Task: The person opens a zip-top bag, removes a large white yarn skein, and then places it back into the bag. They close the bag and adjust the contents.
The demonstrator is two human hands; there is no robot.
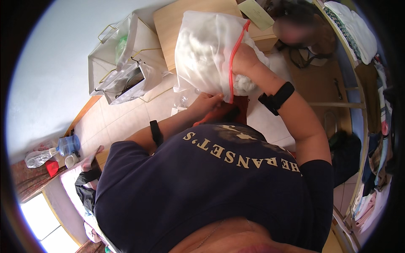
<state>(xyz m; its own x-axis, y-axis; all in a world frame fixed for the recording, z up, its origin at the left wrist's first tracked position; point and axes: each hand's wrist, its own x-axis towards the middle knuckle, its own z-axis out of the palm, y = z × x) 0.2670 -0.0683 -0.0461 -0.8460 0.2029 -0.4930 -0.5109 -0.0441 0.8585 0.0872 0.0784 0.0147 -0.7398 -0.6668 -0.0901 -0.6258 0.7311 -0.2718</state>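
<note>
A translucent plastic zip bag (202,53) with a red slider strip (235,53) along its mouth lies before me, its mouth facing right. White fluffy fabric (245,84) fills much of it and bulges out at the opening. Low on the bag, my left hand (208,101) pinches the edge beside the end of the red strip. My right hand (244,60) reaches through the mouth against the white fabric. The bag and the fabric hide its fingers, so their grip cannot be made out.
A light wooden surface (166,23) lies behind the bag. White paper bags with gold-coloured handles (107,61) stand at the left on the tiled floor (121,110). A blue water bottle (69,145) is farther left. Clothes hang along a rack (360,104) at the right.
</note>
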